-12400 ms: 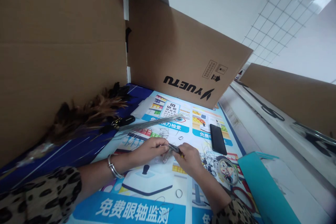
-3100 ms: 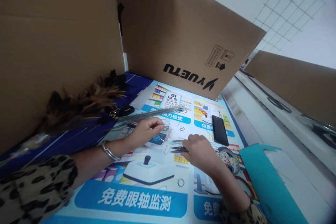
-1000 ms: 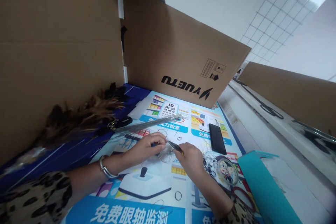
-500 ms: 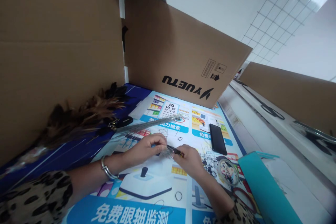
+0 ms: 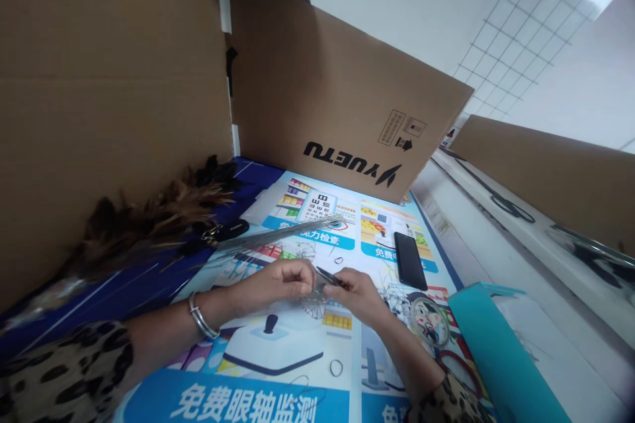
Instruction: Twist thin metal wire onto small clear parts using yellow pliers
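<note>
My left hand (image 5: pixel 288 283), with a silver bangle (image 5: pixel 199 317) on its wrist, pinches thin wire between thumb and fingertips. Fine loops of wire (image 5: pixel 316 304) show faintly just below the fingertips. My right hand (image 5: pixel 361 296) is closed around a small dark pointed hand tool that looks like pliers (image 5: pixel 328 277). The tool's tip points up and left, close to my left fingertips. Behind both hands lies a bundle of straight thin wires (image 5: pixel 278 232). Small dark wire rings (image 5: pixel 336 368) rest on the printed sheet (image 5: pixel 342 337).
A black phone (image 5: pixel 410 261) lies to the right. Beside it are a tangle of dark wire (image 5: pixel 397 304), a round decorated container (image 5: pixel 429 321) and a teal case (image 5: pixel 489 344). Brown feathers (image 5: pixel 159 225) and a black key fob (image 5: pixel 233 230) lie left. Cardboard panels (image 5: pixel 342 92) stand behind.
My fingertips and the tool's tip have moved slightly apart. The tool has tilted and more of its dark tip shows. The view has shifted very little.
</note>
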Available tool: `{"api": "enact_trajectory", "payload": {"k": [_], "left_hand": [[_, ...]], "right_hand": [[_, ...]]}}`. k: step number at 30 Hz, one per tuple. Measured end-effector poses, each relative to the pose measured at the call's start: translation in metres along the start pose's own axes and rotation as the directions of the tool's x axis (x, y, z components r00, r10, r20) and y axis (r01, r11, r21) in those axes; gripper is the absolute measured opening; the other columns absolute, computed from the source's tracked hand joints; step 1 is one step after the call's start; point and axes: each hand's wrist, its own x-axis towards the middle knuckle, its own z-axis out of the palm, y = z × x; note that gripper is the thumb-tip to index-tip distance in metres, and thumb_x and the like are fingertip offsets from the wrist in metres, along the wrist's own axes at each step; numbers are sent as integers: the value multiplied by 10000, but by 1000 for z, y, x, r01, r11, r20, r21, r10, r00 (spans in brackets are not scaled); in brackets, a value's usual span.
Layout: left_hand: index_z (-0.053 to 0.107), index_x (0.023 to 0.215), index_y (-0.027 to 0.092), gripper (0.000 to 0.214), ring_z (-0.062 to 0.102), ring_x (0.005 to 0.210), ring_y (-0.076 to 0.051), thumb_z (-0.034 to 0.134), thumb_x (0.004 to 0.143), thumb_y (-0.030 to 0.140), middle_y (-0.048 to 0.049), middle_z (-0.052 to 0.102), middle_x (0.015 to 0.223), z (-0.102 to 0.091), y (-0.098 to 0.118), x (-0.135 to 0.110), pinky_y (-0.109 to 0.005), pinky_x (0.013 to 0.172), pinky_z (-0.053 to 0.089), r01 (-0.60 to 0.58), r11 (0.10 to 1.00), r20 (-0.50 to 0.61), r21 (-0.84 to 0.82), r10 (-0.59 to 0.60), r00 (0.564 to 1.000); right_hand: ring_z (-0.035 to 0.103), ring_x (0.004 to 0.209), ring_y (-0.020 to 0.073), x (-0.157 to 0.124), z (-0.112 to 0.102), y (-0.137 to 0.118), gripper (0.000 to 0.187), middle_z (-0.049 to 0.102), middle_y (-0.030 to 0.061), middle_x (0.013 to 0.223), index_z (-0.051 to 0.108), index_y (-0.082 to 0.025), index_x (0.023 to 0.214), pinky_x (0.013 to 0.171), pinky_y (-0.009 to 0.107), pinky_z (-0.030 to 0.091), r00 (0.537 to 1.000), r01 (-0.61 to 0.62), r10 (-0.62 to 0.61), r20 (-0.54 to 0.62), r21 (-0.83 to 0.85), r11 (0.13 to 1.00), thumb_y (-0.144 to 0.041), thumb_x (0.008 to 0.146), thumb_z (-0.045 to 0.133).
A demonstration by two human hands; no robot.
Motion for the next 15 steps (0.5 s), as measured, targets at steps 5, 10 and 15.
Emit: {"api": "enact_trajectory", "payload": {"k": [5, 10, 15], "left_hand": [[556, 735, 135, 162, 485, 709, -129, 559, 791, 287, -22, 528, 760, 0, -3, -2, -236, 645, 384, 73, 995, -25, -73, -75, 997], [537, 716, 131, 182, 478, 695, -125, 570, 779, 298, -20, 525, 755, 1, -6, 0, -227, 623, 380, 91, 989, -71, -114, -99, 993], [523, 705, 132, 187, 476, 649, -108, 551, 785, 299, -28, 525, 812, 2, -6, 2, -217, 575, 377, 113, 989, -162, -92, -127, 979]], "right_hand": [[423, 586, 81, 0, 1, -3, 203, 457, -41, 622, 604, -163, 675, 521, 183, 298, 999, -2, 0, 35, 39, 999, -347, 757, 586], [399, 560, 77, -1, 3, -5, 243, 442, -42, 596, 589, -157, 667, 497, 181, 277, 999, -28, 28, 24, 9, 1000, -375, 770, 557], [406, 566, 85, -1, 4, -3, 287, 442, -36, 581, 557, -160, 631, 506, 184, 281, 993, -42, 29, -114, -108, 993, -390, 797, 509]]}}
